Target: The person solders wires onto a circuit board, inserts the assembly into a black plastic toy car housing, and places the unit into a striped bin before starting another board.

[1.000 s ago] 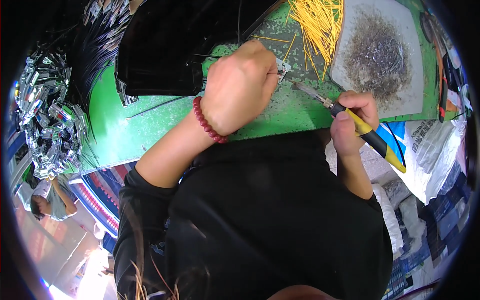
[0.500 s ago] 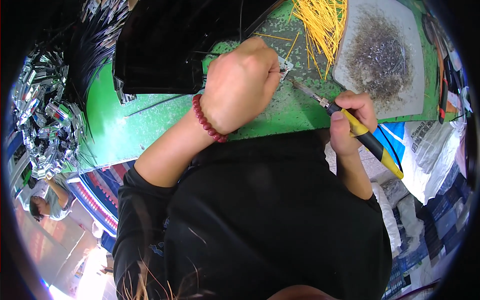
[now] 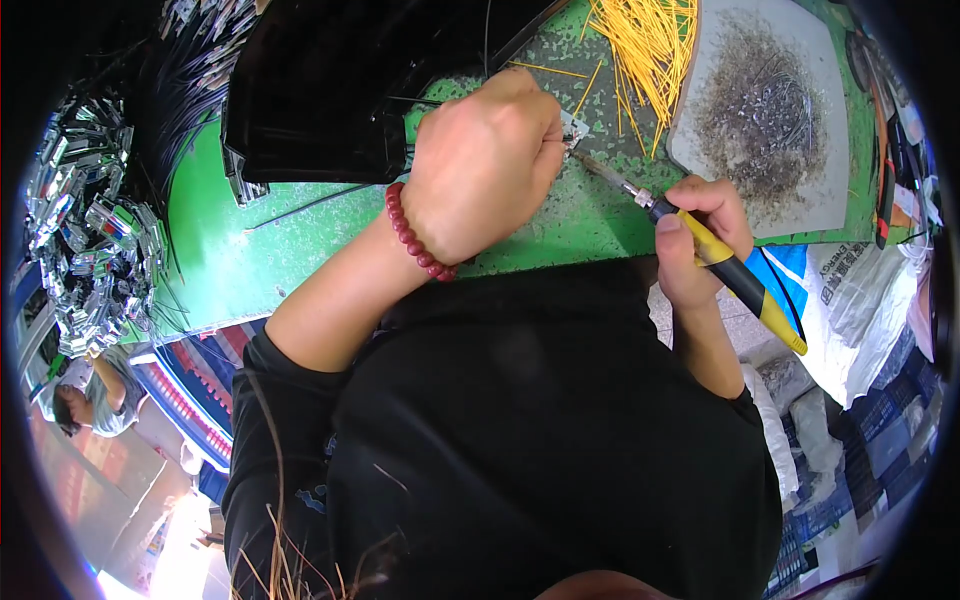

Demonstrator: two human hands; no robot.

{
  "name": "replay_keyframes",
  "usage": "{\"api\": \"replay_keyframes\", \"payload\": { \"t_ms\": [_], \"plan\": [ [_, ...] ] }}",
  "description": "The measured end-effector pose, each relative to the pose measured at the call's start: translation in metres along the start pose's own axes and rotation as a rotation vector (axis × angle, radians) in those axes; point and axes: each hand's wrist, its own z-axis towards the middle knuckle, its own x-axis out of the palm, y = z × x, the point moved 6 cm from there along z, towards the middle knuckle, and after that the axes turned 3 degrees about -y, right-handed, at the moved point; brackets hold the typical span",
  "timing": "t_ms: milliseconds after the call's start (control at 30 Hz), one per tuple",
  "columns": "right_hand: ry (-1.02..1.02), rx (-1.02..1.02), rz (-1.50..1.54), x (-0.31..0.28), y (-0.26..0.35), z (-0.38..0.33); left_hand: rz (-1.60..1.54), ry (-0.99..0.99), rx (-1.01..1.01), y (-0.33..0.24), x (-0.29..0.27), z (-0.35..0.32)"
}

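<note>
My left hand (image 3: 485, 170), a red bead bracelet on its wrist, is closed over the green bench with its back toward me. Its thumb and forefinger pinch a small silvery part (image 3: 577, 129); most of that part is hidden behind the fingers. In my right hand (image 3: 708, 235) is a soldering iron (image 3: 738, 278) with a yellow and black handle, held like a pen. The iron's tip points up and left and meets the edge of the small part, though whether it truly touches I cannot tell.
Yellow wires (image 3: 645, 55) lie in a bundle beyond my hands. A grey board (image 3: 690, 130) bears dark residue. A black tray or box (image 3: 310, 120) stands at the left, near heaped silvery metal pieces (image 3: 100, 240). Another person (image 3: 105, 395) is at far left; tools line the right edge.
The soldering iron has moved slightly up and left, bringing its tip to the small part at my left fingertips. My left hand has stayed almost in place.
</note>
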Motion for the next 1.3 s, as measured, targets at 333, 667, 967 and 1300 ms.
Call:
{"api": "replay_keyframes", "payload": {
  "t_ms": [333,667,967,1300],
  "plan": [
    [-0.024,-0.017,0.055,-0.0027,-0.0018,-0.0023,-0.004,-0.013,0.019,-0.0008,-0.0008,0.0008],
    [0.001,-0.038,0.001,0.0001,-0.0011,0.0005,-0.002,-0.012,0.017,-0.0009,-0.0019,0.0010],
    [-0.073,-0.063,0.130,-0.0063,-0.0053,-0.0042,0.008,-0.022,0.037,-0.0010,0.0002,0.0013],
    [-0.071,-0.059,0.137,-0.0028,-0.0042,-0.0030,-0.013,-0.005,0.029,0.0000,-0.0007,0.0017]
  ]
}}
